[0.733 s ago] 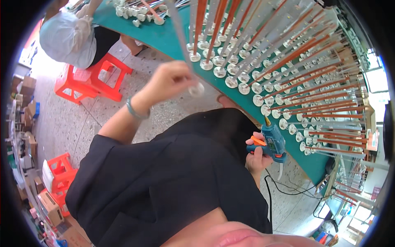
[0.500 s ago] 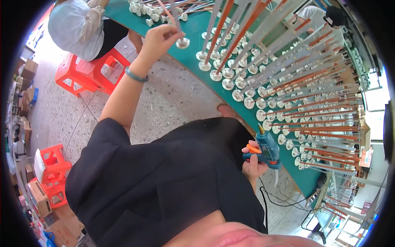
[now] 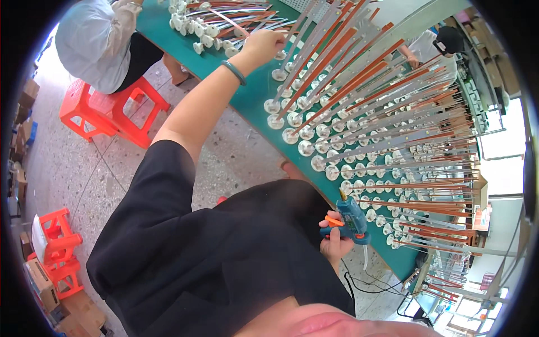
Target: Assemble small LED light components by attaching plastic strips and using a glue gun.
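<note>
My left hand (image 3: 263, 48) reaches over the far part of the green table, its fingers pinched at the lower end of a grey strip. A round white base (image 3: 280, 55) shows just under the fingertips; the fingers partly hide where strip and base meet. To the right of it, many upright grey and brown strips (image 3: 337, 62) stand on round white bases (image 3: 290, 135) in close rows. My right hand (image 3: 334, 245) is wrapped round the handle of a blue glue gun (image 3: 352, 219) with an orange trigger. Its nozzle points up, close to the table's near edge.
More strips with white bases (image 3: 193, 27) lie in a heap on the green table (image 3: 227, 73) at the far left. A person in a light top (image 3: 92, 45) sits on a red stool (image 3: 120, 115). Another person (image 3: 432, 45) is across the table. Black cables (image 3: 373, 287) hang below the glue gun.
My left hand has moved right and forward with the strip and its white base, from the table edge to the standing rows. The glue gun stays in my right hand while the view shifts.
</note>
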The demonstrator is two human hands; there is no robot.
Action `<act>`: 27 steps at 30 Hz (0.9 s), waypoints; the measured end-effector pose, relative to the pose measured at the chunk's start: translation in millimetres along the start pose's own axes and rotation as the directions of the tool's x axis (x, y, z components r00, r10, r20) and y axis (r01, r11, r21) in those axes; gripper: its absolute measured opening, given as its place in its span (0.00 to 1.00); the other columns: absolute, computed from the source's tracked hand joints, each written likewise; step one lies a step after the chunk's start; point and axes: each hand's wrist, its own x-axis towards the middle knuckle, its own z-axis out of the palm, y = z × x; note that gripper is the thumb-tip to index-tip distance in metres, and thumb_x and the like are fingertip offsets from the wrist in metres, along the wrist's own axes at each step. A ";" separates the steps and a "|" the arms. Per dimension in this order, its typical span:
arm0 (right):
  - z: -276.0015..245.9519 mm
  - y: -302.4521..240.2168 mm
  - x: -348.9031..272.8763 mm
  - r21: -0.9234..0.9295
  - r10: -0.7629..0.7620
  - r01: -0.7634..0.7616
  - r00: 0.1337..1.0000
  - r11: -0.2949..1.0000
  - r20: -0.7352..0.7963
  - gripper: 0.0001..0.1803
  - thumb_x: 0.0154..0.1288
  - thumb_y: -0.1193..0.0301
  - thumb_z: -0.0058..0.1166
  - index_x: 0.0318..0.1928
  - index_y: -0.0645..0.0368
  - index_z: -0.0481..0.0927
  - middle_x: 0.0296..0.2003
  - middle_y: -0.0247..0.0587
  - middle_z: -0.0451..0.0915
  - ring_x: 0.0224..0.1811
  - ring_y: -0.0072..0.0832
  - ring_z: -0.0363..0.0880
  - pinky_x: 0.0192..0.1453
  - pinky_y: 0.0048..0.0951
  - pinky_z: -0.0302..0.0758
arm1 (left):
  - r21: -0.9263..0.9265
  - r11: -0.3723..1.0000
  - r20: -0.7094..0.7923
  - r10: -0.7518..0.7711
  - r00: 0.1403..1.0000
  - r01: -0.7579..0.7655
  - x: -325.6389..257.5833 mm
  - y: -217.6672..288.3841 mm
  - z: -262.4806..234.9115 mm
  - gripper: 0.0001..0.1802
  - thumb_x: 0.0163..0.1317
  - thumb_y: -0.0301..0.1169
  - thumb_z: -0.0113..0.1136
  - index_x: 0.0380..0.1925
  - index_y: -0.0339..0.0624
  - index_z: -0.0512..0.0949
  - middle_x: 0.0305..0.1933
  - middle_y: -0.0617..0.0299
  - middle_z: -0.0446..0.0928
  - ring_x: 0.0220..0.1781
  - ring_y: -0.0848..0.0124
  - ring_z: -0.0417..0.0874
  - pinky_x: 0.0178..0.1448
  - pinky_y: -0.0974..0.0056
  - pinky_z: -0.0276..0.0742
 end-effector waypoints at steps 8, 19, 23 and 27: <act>0.3 -2.0 -0.6 -0.070 0.121 -0.121 0.993 0.990 -0.002 0.22 0.63 0.72 0.56 0.55 0.71 0.71 0.46 0.57 0.80 0.35 0.34 0.83 0.43 0.33 0.80 | 0.180 0.980 0.104 -0.102 0.989 0.082 53.5 9.5 1.6 0.09 0.48 0.28 0.66 0.32 0.46 0.83 0.35 0.50 0.82 0.42 0.52 0.84 0.45 0.51 0.79; -7.6 2.5 2.0 -0.097 0.092 -0.089 0.995 0.991 0.031 0.21 0.64 0.77 0.52 0.57 0.69 0.68 0.48 0.56 0.80 0.38 0.34 0.83 0.46 0.34 0.80 | 0.089 0.996 0.044 -0.015 0.999 0.011 81.1 -63.9 78.3 0.09 0.52 0.36 0.62 0.30 0.46 0.85 0.34 0.49 0.83 0.39 0.51 0.84 0.44 0.52 0.80; -9.8 9.0 2.4 -0.102 0.107 -0.102 0.993 0.990 0.049 0.22 0.64 0.77 0.52 0.58 0.69 0.68 0.48 0.57 0.80 0.38 0.34 0.83 0.47 0.34 0.79 | -0.175 0.979 0.121 -0.083 0.989 0.104 77.5 -46.8 78.3 0.11 0.52 0.38 0.63 0.31 0.44 0.85 0.33 0.47 0.83 0.39 0.49 0.84 0.44 0.52 0.79; -8.4 12.7 4.0 -0.082 0.089 -0.085 0.995 0.993 0.050 0.22 0.64 0.77 0.53 0.58 0.69 0.68 0.48 0.56 0.80 0.38 0.34 0.83 0.48 0.34 0.79 | -0.125 0.991 0.133 -0.033 0.991 0.049 72.6 -47.4 79.8 0.15 0.53 0.41 0.63 0.34 0.43 0.85 0.34 0.44 0.82 0.39 0.47 0.83 0.45 0.52 0.79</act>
